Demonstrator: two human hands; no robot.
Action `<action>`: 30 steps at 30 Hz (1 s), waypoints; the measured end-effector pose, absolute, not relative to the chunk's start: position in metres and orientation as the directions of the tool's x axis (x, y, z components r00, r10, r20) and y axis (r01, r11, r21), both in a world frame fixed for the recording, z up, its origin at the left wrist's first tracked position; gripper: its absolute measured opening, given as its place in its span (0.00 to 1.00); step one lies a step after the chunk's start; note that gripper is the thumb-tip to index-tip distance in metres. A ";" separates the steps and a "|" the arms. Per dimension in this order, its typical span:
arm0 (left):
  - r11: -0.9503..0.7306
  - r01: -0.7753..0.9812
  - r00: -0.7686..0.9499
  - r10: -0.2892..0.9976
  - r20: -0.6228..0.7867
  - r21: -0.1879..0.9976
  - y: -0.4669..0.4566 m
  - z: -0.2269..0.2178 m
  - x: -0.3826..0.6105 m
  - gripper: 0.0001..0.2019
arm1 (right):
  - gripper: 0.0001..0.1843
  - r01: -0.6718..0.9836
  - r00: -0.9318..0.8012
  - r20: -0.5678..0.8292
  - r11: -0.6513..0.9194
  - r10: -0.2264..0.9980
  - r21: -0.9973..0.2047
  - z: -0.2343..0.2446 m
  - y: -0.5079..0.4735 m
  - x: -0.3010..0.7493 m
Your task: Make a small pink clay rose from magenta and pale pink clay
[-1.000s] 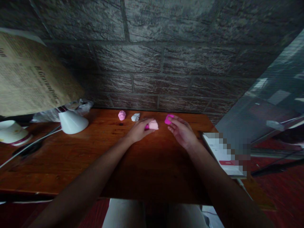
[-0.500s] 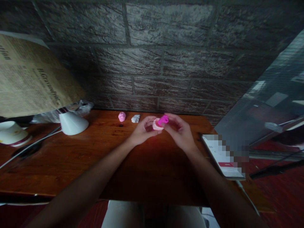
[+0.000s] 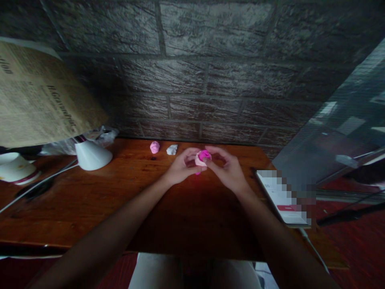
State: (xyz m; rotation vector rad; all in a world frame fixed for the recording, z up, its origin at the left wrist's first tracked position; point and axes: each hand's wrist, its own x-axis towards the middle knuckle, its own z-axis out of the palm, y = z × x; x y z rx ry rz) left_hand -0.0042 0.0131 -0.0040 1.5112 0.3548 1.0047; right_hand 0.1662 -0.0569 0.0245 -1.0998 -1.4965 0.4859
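Note:
A two-tone lump of modelling clay (image 3: 203, 157), pale pink outside with a bright magenta part folded in its top, is held between both hands above the table. My left hand (image 3: 185, 165) curls around its left side, fingers behind and thumb below. My right hand (image 3: 225, 165) grips from the right, its thumb pressed on the front by the magenta part. A small magenta bit shows beneath the left thumb. Behind the hands on the table lie a pink clay lump (image 3: 155, 147) and a white clay lump (image 3: 172, 149).
On the wooden table (image 3: 105, 200) stand a lamp with a white base (image 3: 92, 155) and newsprint shade (image 3: 45, 96), and a paper cup (image 3: 15, 168). A tablet (image 3: 281, 196) with a cable lies right. A stone-block wall (image 3: 186, 80) rises behind.
The magenta piece, which stuck out to the upper right as a roll, now sits down inside the pale pink clay. A magenta bit has appeared below the left thumb.

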 end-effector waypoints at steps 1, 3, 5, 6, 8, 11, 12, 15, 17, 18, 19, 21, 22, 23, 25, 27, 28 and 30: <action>-0.223 -0.319 0.580 0.723 0.375 0.921 0.012 -0.004 -0.004 0.26 | 0.16 0.372 0.088 0.532 0.467 0.842 -0.802 0.024 -0.057 0.166; -0.220 -0.309 0.581 0.726 0.367 0.925 0.012 -0.004 -0.005 0.26 | 0.15 0.383 0.075 0.520 0.457 0.851 -0.802 0.025 -0.058 0.167; -0.219 -0.304 0.579 0.731 0.362 0.927 0.012 -0.005 -0.005 0.26 | 0.15 0.383 0.081 0.518 0.453 0.852 -0.805 0.027 -0.058 0.166; -0.217 -0.303 0.578 0.733 0.360 0.928 0.013 -0.006 -0.005 0.26 | 0.15 0.380 0.085 0.518 0.453 0.851 -0.807 0.027 -0.058 0.166; -0.208 -0.308 0.579 0.734 0.356 0.928 0.013 -0.008 -0.004 0.27 | 0.14 0.366 0.090 0.520 0.457 0.850 -0.811 0.028 -0.058 0.166; -0.206 -0.318 0.583 0.727 0.362 0.925 0.015 -0.011 -0.004 0.28 | 0.13 0.334 0.085 0.518 0.465 0.851 -0.820 0.027 -0.057 0.166; -0.210 -0.319 0.584 0.724 0.366 0.924 0.015 -0.011 -0.003 0.28 | 0.13 0.328 0.084 0.517 0.466 0.852 -0.821 0.027 -0.057 0.166; -0.224 -0.313 0.586 0.719 0.373 0.923 0.015 -0.011 -0.004 0.27 | 0.12 0.333 0.085 0.521 0.469 0.849 -0.818 0.027 -0.057 0.165; -0.235 -0.306 0.584 0.719 0.377 0.922 0.016 -0.011 -0.004 0.27 | 0.12 0.334 0.096 0.520 0.465 0.849 -0.820 0.028 -0.058 0.165; -0.239 -0.301 0.584 0.720 0.376 0.923 0.016 -0.010 -0.004 0.27 | 0.12 0.328 0.105 0.513 0.458 0.852 -0.827 0.028 -0.058 0.164; -0.238 -0.298 0.583 0.722 0.373 0.925 0.016 -0.010 -0.004 0.27 | 0.12 0.316 0.115 0.502 0.448 0.857 -0.836 0.029 -0.058 0.164; -0.224 -0.298 0.583 0.727 0.362 0.928 0.015 -0.009 -0.004 0.27 | 0.11 0.282 0.137 0.470 0.420 0.872 -0.862 0.028 -0.057 0.164; -0.216 -0.299 0.584 0.729 0.357 0.930 0.015 -0.009 -0.004 0.27 | 0.12 0.261 0.141 0.450 0.406 0.882 -0.876 0.027 -0.057 0.164; -0.210 -0.299 0.587 0.729 0.353 0.931 0.015 -0.008 -0.004 0.27 | 0.12 0.237 0.139 0.431 0.393 0.892 -0.889 0.027 -0.056 0.165; -0.214 -0.290 0.591 0.726 0.350 0.933 0.014 -0.007 -0.004 0.26 | 0.13 0.186 0.118 0.390 0.366 0.913 -0.912 0.025 -0.055 0.166; -0.227 -0.276 0.592 0.726 0.351 0.934 0.014 -0.007 -0.004 0.26 | 0.15 0.144 0.095 0.359 0.344 0.928 -0.928 0.025 -0.054 0.166; -0.234 -0.270 0.591 0.726 0.352 0.934 0.014 -0.006 -0.004 0.26 | 0.15 0.130 0.094 0.349 0.336 0.932 -0.933 0.025 -0.054 0.167; -0.244 -0.255 0.592 0.725 0.351 0.936 0.014 -0.005 -0.005 0.26 | 0.17 0.104 0.108 0.334 0.324 0.936 -0.940 0.025 -0.054 0.167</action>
